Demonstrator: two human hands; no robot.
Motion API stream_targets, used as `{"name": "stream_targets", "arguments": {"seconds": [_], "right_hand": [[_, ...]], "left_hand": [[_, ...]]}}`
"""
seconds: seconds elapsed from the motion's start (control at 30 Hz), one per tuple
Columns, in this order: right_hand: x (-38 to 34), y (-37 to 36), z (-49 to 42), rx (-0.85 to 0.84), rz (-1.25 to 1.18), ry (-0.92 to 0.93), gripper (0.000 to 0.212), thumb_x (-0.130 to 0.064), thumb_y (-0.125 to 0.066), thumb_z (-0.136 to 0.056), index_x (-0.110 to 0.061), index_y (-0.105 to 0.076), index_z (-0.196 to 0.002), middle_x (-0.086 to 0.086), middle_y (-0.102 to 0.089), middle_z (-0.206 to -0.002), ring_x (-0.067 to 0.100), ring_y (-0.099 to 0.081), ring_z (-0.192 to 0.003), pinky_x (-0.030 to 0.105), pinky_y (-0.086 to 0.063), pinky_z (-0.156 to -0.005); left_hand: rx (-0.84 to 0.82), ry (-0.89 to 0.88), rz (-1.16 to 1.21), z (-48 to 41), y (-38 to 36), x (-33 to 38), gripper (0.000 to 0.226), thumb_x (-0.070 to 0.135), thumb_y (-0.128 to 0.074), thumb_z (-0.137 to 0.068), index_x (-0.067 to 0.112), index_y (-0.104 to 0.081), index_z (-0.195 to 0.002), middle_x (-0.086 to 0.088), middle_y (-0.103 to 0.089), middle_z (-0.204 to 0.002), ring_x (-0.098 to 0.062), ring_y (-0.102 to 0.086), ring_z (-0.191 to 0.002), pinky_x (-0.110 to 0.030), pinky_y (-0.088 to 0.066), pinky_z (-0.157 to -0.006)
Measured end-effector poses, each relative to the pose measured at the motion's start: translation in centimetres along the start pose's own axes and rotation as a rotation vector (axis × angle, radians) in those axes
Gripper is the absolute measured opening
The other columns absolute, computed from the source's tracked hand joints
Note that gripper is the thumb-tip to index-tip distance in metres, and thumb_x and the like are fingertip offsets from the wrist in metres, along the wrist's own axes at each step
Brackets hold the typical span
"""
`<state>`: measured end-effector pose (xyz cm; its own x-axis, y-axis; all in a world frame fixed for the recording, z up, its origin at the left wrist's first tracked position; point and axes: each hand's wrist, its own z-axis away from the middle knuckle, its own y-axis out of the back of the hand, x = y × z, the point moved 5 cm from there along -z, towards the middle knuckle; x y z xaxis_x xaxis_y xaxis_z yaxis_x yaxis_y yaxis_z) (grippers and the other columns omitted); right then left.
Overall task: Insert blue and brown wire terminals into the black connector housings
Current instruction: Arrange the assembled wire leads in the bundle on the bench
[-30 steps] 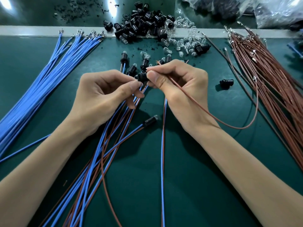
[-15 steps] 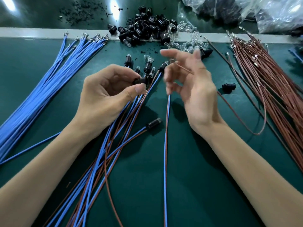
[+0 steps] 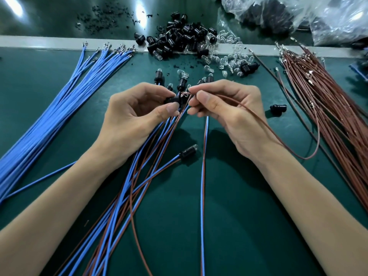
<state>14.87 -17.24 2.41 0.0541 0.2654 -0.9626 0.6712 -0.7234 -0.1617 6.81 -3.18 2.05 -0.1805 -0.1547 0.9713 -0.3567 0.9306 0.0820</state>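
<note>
The left hand (image 3: 135, 116) pinches a black connector housing (image 3: 172, 100) between thumb and curled fingers. Directly opposite, the right hand (image 3: 229, 108) pinches a brown wire (image 3: 264, 124) between thumb and forefinger just behind its metal terminal (image 3: 184, 94). The terminal tip sits right at the housing; whether it has entered cannot be told. From the right hand's pinch the brown wire runs back over the wrist side, loops down onto the green mat (image 3: 239, 216) and curves up again farther right. Under and just beyond the two grips lie finished blue-and-brown leads (image 3: 123, 196), their housings with clear bulbs clustered just past the fingertips and their wires fanning toward the person. One such lead (image 3: 188, 153) lies below the grip between the wrists, and a straight blue-and-brown pair (image 3: 203, 196) runs down from under the right hand. Right of the right hand a single loose housing (image 3: 277, 108) lies on the mat, and beyond it a bundle of brown wires (image 3: 338, 108). Well left of the left hand lies a bundle of blue wires (image 3: 59, 108). Farther out past the grip sits a pile of black housings (image 3: 179, 40) with clear bulbs (image 3: 229, 58) beside it, then plastic bags (image 3: 298, 14).
</note>
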Motion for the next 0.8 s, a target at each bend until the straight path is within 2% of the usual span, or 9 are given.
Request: {"name": "stream_targets", "arguments": {"seconds": [0.33, 0.43, 0.5, 0.67, 0.8], "right_hand": [[0.22, -0.34, 0.10, 0.024, 0.125, 0.010, 0.016, -0.001, -0.061, -0.088, -0.014, -0.070, -0.090, -0.001, -0.073, -0.074, 0.014, -0.070, -0.069, 0.019, -0.050, -0.064], [0.25, -0.52, 0.18, 0.025, 0.134, 0.008, 0.011, -0.003, -0.063, -0.087, -0.013, -0.066, -0.089, 0.002, -0.073, -0.076, 0.017, -0.071, -0.070, 0.019, -0.050, -0.064], [0.28, -0.43, 0.16, 0.039, 0.139, -0.009, 0.011, -0.003, -0.066, -0.086, -0.013, -0.063, -0.086, 0.002, -0.073, -0.075, 0.017, -0.071, -0.068, 0.019, -0.050, -0.062], [0.43, -0.21, 0.08, 0.071, 0.259, -0.037, 0.011, -0.009, -0.073, -0.080, -0.018, -0.068, -0.077, -0.005, -0.070, -0.068, 0.008, -0.067, -0.063, 0.016, -0.047, -0.059], [0.25, -0.32, 0.36, 0.127, 0.288, 0.011, 0.012, -0.010, -0.075, -0.079, -0.018, -0.068, -0.073, -0.008, -0.068, -0.066, 0.004, -0.064, -0.064, 0.017, -0.047, -0.060]], "left_hand": [[-0.003, -0.003, -0.026, 0.13, -0.14, 0.15, 0.018, 0.015, -0.071, -0.075, 0.014, -0.065, -0.092, 0.010, -0.072, -0.077, -0.007, -0.069, -0.073, -0.016, -0.050, -0.073], [-0.009, -0.003, -0.034, 0.25, -0.29, 0.24, 0.018, 0.015, -0.070, -0.075, 0.013, -0.064, -0.092, 0.008, -0.073, -0.080, -0.010, -0.071, -0.076, -0.020, -0.053, -0.076], [-0.005, -0.003, -0.040, 0.23, -0.24, 0.36, 0.018, 0.015, -0.070, -0.076, 0.013, -0.064, -0.093, 0.010, -0.072, -0.079, -0.008, -0.070, -0.075, -0.017, -0.051, -0.074], [-0.014, -0.012, -0.098, 0.34, -0.46, 0.60, 0.015, 0.017, -0.070, -0.076, 0.016, -0.066, -0.091, 0.014, -0.072, -0.077, -0.003, -0.069, -0.072, -0.013, -0.050, -0.071], [-0.021, -0.010, -0.101, 0.43, -0.62, 0.65, 0.015, 0.018, -0.071, -0.076, 0.015, -0.065, -0.089, 0.012, -0.073, -0.077, -0.005, -0.069, -0.070, -0.014, -0.051, -0.070]]}}
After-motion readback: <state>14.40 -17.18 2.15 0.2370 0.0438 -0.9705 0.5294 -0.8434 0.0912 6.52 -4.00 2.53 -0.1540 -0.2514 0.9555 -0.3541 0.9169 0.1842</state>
